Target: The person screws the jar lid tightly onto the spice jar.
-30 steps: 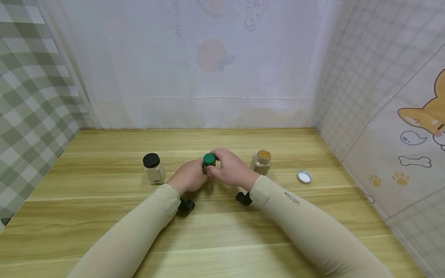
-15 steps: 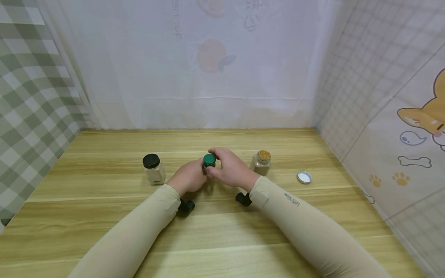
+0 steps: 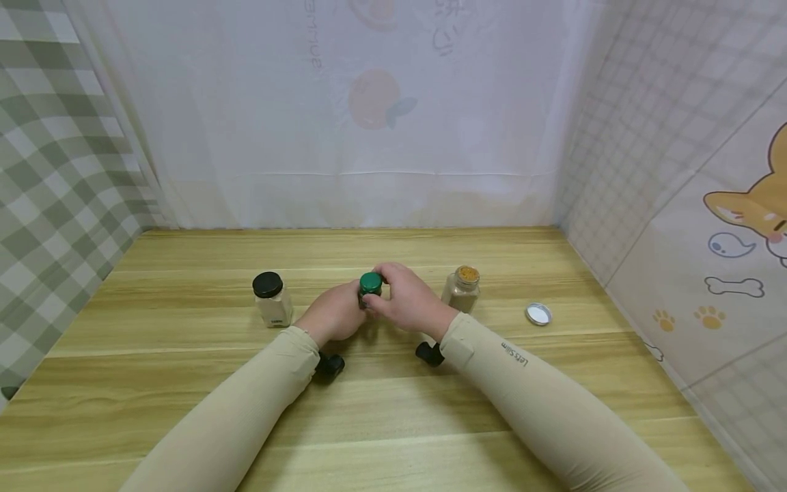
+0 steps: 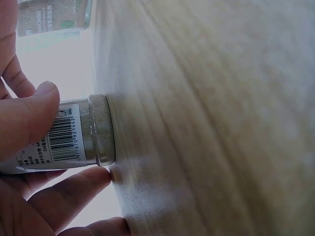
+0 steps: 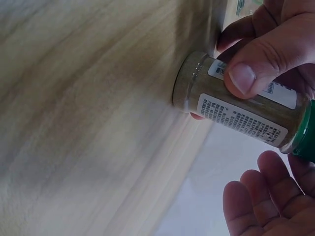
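Observation:
A small glass spice jar (image 5: 197,91) with a green lid (image 3: 370,281) stands on the wooden table. Its printed label and barcode show in the left wrist view. My left hand (image 3: 337,311) grips the body, with a thumb (image 5: 243,78) pressed against the label. From the right, my right hand (image 3: 408,295) holds the green lid between thumb and index finger. Its other fingers (image 5: 241,204) lie apart from the jar in the right wrist view. Both palms are partly hidden.
A black-lidded jar (image 3: 272,301) of pale powder stands left of my hands. Just beyond my right wrist is a lidless jar (image 3: 461,290) with orange-brown contents at its mouth. A round lid (image 3: 538,313) lies farther right. White cloth (image 3: 369,198) hangs behind the table (image 3: 393,410).
My right index finger lifted slightly away from the green lid half a second ago and now lies closer against it. My left hand and the jars keep their places.

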`<state>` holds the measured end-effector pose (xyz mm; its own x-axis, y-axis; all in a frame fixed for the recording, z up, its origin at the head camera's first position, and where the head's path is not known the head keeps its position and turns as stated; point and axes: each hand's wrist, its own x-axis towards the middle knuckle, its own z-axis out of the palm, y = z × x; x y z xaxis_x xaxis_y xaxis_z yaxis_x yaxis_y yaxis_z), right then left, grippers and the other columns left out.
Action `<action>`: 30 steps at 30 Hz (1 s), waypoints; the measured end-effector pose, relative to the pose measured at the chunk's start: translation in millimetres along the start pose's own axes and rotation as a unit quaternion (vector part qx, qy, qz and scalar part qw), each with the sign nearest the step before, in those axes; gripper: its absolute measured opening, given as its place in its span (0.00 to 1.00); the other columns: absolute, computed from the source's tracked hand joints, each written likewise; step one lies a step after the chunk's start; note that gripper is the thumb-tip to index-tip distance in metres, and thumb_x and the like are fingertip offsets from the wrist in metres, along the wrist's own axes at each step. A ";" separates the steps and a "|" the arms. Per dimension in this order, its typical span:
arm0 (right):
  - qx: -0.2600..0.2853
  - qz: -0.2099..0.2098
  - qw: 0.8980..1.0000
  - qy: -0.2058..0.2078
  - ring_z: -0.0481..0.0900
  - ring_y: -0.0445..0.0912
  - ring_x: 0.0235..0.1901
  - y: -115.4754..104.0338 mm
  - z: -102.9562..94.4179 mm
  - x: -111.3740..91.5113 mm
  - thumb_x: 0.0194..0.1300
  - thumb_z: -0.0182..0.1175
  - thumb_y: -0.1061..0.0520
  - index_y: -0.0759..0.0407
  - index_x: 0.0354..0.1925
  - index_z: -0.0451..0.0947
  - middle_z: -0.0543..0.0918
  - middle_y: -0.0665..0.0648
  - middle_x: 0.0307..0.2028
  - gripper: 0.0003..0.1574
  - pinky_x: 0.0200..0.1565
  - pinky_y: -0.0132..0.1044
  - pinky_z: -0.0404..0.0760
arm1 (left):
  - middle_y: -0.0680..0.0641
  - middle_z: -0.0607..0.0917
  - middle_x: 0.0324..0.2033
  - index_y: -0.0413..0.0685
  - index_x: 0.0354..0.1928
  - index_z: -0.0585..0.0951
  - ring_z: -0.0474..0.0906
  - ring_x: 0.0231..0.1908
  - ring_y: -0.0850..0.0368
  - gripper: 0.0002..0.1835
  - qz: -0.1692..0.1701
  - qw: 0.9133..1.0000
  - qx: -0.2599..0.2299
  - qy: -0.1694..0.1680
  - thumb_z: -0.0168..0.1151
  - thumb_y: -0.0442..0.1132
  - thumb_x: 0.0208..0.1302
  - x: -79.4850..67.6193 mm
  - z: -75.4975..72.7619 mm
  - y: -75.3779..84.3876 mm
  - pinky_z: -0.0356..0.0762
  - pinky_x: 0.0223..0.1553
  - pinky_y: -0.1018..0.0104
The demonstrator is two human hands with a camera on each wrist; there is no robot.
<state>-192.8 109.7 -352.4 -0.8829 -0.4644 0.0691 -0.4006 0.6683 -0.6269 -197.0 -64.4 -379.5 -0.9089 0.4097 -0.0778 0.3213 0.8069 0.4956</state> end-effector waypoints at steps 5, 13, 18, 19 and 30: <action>-0.002 -0.009 1.000 -0.007 0.77 0.55 0.66 0.4 -1.0 0.7 0.74 0.66 0.53 0.64 0.73 0.68 0.78 0.62 0.66 0.36 0.67 0.50 0.77 | 0.44 0.85 0.61 0.51 0.59 0.78 0.81 0.63 0.45 0.13 0.000 1.000 0.003 -0.005 0.57 0.46 0.79 0.3 0.0 -1.1 0.77 0.66 0.46; -0.005 -0.028 1.000 -0.004 0.79 0.52 0.60 1.2 0.1 1.3 0.74 0.65 0.57 0.59 0.56 0.78 0.81 0.59 0.56 0.16 0.62 0.49 0.79 | 0.45 0.86 0.59 0.52 0.57 0.78 0.83 0.61 0.46 0.12 0.004 1.000 0.003 0.000 0.55 0.47 0.81 0.5 1.0 -0.9 0.79 0.64 0.47; 0.004 -0.016 1.000 -0.002 0.80 0.50 0.57 0.8 0.7 1.9 0.75 0.66 0.55 0.56 0.50 0.77 0.82 0.56 0.52 0.11 0.59 0.47 0.79 | 0.45 0.86 0.59 0.52 0.56 0.78 0.83 0.61 0.46 0.12 0.000 1.000 0.000 0.000 0.56 0.48 0.80 0.0 -0.2 0.3 0.79 0.64 0.47; 0.004 -0.014 1.000 -0.002 0.80 0.50 0.57 0.8 0.7 2.1 0.75 0.66 0.55 0.56 0.49 0.77 0.82 0.55 0.51 0.11 0.59 0.46 0.79 | 0.45 0.86 0.58 0.52 0.56 0.78 0.83 0.61 0.46 0.12 -0.001 1.000 -0.001 0.000 0.56 0.48 0.80 -0.1 -0.1 0.3 0.78 0.64 0.47; 0.002 -0.020 1.000 -0.015 0.78 0.52 0.63 1.4 -1.6 1.4 0.75 0.65 0.54 0.62 0.65 0.74 0.79 0.60 0.62 0.26 0.64 0.49 0.78 | 0.44 0.86 0.59 0.51 0.54 0.78 0.83 0.60 0.47 0.10 -0.007 1.000 -0.006 -0.006 0.57 0.46 0.80 -0.1 -0.7 -1.0 0.78 0.64 0.46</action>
<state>-195.0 110.9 -351.9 -0.8591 -0.5068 0.0710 -0.4335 0.6469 -0.6273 -197.4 -65.6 -379.4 -0.9103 0.4028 -0.0958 0.3043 0.8079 0.5047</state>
